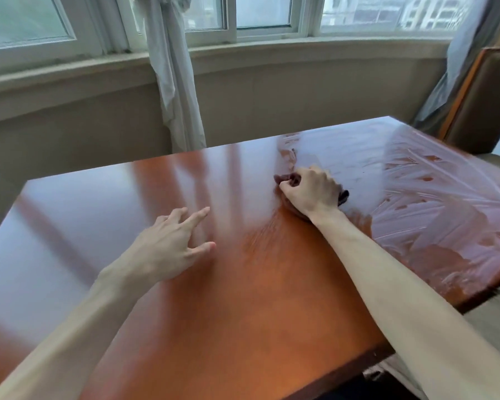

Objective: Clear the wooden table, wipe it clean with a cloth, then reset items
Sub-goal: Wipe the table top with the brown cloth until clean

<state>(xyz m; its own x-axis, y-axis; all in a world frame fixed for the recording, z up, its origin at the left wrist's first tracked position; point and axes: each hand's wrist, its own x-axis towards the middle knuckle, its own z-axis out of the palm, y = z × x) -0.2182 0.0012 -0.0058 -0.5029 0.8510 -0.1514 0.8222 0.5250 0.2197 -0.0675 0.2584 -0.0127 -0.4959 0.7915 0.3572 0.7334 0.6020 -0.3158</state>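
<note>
The right hand (309, 194) grips a dark cloth (286, 179) bunched under its curled fingers and presses it onto the wooden table (243, 298). Wet smears (433, 197) streak the surface to the right of that hand. The left hand (168, 249) hovers low over the table nearer the person, left of the cloth, fingers spread and relaxed, holding nothing.

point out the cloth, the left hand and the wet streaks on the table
cloth (283, 178): head view, on the dark bunched edge sticking out past the right hand's fingers.
left hand (168, 246): head view, on the back of the hand.
wet streaks (422, 197): head view, on the smeared patch at the table's right side.
</note>
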